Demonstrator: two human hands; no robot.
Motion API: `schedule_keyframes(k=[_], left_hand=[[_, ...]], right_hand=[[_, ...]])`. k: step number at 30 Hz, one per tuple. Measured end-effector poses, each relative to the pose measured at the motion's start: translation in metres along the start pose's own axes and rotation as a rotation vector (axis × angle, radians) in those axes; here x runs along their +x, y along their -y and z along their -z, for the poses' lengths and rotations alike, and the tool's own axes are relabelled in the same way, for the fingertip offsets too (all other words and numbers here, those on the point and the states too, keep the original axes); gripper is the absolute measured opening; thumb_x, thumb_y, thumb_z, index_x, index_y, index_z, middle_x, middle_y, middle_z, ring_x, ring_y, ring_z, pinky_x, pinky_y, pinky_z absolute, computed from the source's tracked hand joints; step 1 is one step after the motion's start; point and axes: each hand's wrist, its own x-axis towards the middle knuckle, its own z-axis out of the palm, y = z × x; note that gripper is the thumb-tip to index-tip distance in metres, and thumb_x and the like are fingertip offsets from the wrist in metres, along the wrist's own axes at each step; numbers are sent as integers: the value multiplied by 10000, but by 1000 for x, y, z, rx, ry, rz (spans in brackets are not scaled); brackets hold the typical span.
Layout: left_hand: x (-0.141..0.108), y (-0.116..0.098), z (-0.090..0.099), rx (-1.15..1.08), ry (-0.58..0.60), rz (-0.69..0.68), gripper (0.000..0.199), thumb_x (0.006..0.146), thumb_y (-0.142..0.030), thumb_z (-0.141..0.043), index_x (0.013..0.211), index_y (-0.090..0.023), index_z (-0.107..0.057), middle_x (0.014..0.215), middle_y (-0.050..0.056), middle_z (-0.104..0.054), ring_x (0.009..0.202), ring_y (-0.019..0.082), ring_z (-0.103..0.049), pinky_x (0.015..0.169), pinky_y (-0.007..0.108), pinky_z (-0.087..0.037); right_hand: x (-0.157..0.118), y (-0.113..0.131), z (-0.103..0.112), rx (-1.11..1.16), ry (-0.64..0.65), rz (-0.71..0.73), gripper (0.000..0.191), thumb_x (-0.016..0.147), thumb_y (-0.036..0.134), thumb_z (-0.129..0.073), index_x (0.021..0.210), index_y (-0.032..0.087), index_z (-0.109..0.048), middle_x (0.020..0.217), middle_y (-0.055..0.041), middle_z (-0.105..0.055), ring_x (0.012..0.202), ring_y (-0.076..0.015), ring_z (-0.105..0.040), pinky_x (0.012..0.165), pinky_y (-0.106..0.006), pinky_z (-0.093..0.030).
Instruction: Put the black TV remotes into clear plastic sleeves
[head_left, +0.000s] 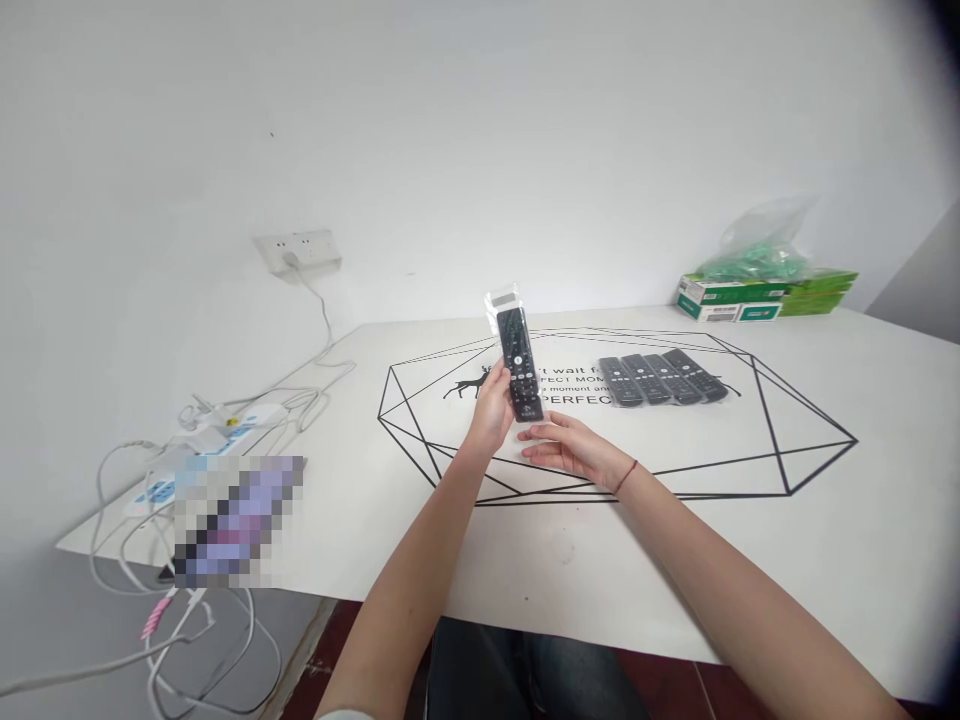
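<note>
A black remote control in a clear plastic sleeve is held up, slightly tilted, above the table. My left hand grips it along its left edge near the lower half. Just below its bottom end is my right hand, fingers stretched out and apart, holding nothing. Whether its fingertips touch the sleeve I cannot tell. To the right, several more bagged black remote controls lie side by side in a row on the white table.
Green and white boxes with a clear plastic bag on top stand at the back right. At the left lie a power strip, tangled white cables and a blurred-out object. A wall socket is behind.
</note>
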Motion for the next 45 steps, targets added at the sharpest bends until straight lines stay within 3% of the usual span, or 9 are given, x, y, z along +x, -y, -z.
schedule_keyframes(k=[8, 14, 18, 21, 25, 28, 30, 36, 45], left_hand=[[7, -19, 7, -70, -125, -100, 350, 856, -304, -519, 1198, -233, -514, 1167, 73, -602, 987, 199, -613, 861, 350, -480], [22, -51, 64, -109, -510, -270, 249, 904, -234, -405, 1097, -247, -562, 1167, 35, -591, 1010, 125, -594, 867, 254, -489], [25, -53, 102, 335, -700, -45, 252, 892, -181, -392, 1070, -200, -569, 1013, 56, -626, 881, 91, -610, 807, 211, -494], [21, -42, 112, 561, -655, 93, 271, 820, -158, -491, 1078, -143, -575, 1013, 98, -622, 906, 151, -610, 809, 280, -489], [12, -27, 102, 918, -619, 62, 415, 803, -199, -504, 1217, -170, -519, 1252, 142, -511, 1191, 262, -450, 950, 380, -384], [7, -18, 85, 1597, -352, 141, 412, 868, -266, -370, 1244, -166, -507, 1330, 164, -445, 1249, 314, -366, 979, 437, -322], [5, -10, 74, 1819, -161, 273, 435, 885, -319, -307, 1192, -123, -546, 1259, 199, -504, 1185, 341, -428, 934, 464, -349], [3, 11, 68, 1879, -82, 381, 505, 881, -367, -310, 1277, -91, -460, 1411, 202, -361, 1279, 342, -331, 1018, 534, -211], [7, -3, 85, 1906, -126, 456, 488, 869, -259, -286, 1309, -111, -435, 1383, 203, -406, 1326, 346, -268, 1032, 615, -54]], right_hand=[[2, -9, 1, -160, 137, -79, 318, 745, 310, -697, 975, 154, -543, 944, -60, -638, 734, -148, -677, 766, -310, -575], [2, -11, 6, -312, 204, -112, 284, 775, 359, -653, 937, 147, -556, 924, -85, -651, 704, -159, -679, 631, -262, -581], [7, -11, 12, -254, 31, -82, 227, 805, 334, -623, 902, 149, -535, 891, -89, -655, 643, -145, -665, 569, -265, -581], [11, -10, 15, -162, -146, -48, 185, 837, 296, -585, 907, 146, -503, 911, -106, -649, 582, -125, -644, 537, -255, -572], [13, -8, 17, -103, -236, -30, 147, 864, 264, -542, 912, 138, -485, 922, -116, -640, 556, -116, -634, 551, -264, -567], [13, -9, 16, -95, -231, -30, 166, 857, 266, -555, 929, 131, -490, 921, -125, -646, 552, -118, -634, 539, -264, -559], [14, -10, 15, -95, -223, -31, 172, 851, 266, -564, 926, 127, -494, 905, -125, -651, 547, -122, -635, 524, -261, -552], [13, -10, 13, -97, -232, -37, 145, 852, 262, -561, 878, 134, -498, 874, -112, -652, 544, -120, -632, 523, -255, -549], [11, -7, 11, -98, -222, -43, 153, 844, 265, -576, 876, 134, -502, 837, -100, -650, 533, -116, -621, 527, -254, -550]])
